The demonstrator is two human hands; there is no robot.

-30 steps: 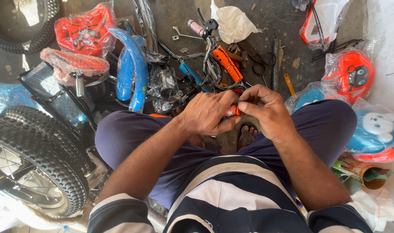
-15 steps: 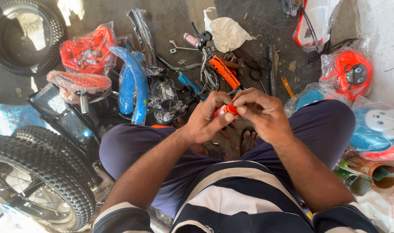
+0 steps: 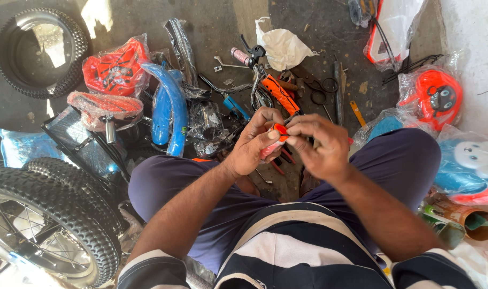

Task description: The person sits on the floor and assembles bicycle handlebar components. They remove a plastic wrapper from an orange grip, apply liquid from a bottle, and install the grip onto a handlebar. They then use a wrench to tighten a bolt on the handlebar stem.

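Grey concrete floor lies strewn with bicycle parts around our knees; our left hand (image 3: pixel 254 143) and right hand (image 3: pixel 317 145) meet above our lap, both pinching a small orange part (image 3: pixel 279 130), well right of the blue mudguard (image 3: pixel 171 109)

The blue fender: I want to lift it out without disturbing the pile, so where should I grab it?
Probably at the middle of the blue fender, from above. Its curved back faces up and lies bare there, while its lower end runs in among the wrapped parts beside it.
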